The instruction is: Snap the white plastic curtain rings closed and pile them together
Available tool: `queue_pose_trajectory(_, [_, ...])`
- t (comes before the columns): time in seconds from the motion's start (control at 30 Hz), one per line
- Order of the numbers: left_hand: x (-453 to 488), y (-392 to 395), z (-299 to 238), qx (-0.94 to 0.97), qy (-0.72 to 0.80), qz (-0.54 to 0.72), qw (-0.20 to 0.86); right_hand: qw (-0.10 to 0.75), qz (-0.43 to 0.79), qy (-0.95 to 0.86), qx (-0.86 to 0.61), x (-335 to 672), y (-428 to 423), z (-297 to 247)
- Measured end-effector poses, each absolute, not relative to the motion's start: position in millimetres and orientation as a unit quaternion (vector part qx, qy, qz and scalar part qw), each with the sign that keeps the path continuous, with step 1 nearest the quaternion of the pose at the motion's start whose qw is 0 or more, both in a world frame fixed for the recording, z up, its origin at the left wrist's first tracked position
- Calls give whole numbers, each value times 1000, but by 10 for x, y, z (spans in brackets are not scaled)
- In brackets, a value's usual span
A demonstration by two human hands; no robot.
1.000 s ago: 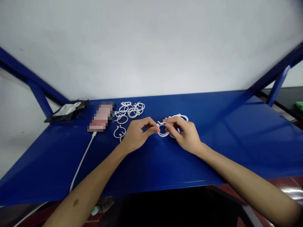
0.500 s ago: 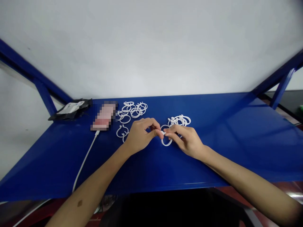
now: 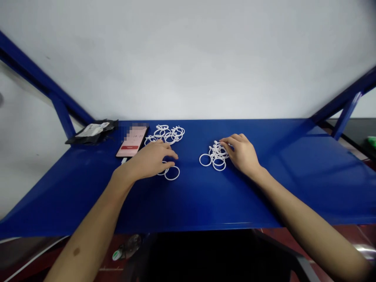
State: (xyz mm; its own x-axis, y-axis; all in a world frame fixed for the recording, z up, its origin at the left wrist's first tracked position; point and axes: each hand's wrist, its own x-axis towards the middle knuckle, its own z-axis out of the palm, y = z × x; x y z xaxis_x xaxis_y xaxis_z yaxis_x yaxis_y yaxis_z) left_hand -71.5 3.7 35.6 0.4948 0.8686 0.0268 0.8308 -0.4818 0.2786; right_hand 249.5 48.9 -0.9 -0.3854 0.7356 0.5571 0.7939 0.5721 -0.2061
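My left hand (image 3: 151, 158) hovers at the left with its thumb and fingers apart, partly hiding some white plastic curtain rings under it. One ring (image 3: 172, 179) lies just below its thumb. Behind that hand is a loose cluster of similar rings (image 3: 173, 137), with small knobs at their ends. On the right, my right hand (image 3: 241, 152) reaches to a second pile of rings (image 3: 219, 161). Its thumb and forefinger pinch a ring at the pile's upper right edge. A single ring (image 3: 205, 165) sits at the left of this pile.
A phone (image 3: 131, 143) with a lit screen lies left of the rings, its white cable plugged in. Beyond it rests a black plastic packet (image 3: 95, 131) with a pale label. The blue tabletop (image 3: 199, 207) meets a white wall (image 3: 199, 78), with blue frame bars at both sides.
My hands have moved apart from the ring they held together. The left has gone leftward and opened above the left rings; the right has moved up to the right pile.
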Motion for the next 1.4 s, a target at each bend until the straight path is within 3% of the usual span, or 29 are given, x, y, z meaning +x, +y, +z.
queue_pose_trajectory(0.17, [-722,-67,304,865,492,44,92,300,-97,-823,-472,2471,460,10])
queue_pose_trajectory(0.33, [-542,-57,421,870,475,101,87,348,-107,-815,-451,2409,373,90])
queue_pose_trajectory(0.57, [-94,-54,350,850,434,285,84,390,110,-850,-338,2166,42,126])
queue_pose_trajectory(0.73, [64,-100,149,787,433,404,174,393,218,-830,-331,2086,-28,22])
queue_pose_trajectory(1.0, [-6,-157,69,668,404,459,425,417,273,-799,-336,2089,-50,77])
queue_pose_trajectory(1.4, [-15,-134,29,668,348,496,433,394,281,-823,-297,2071,-117,120])
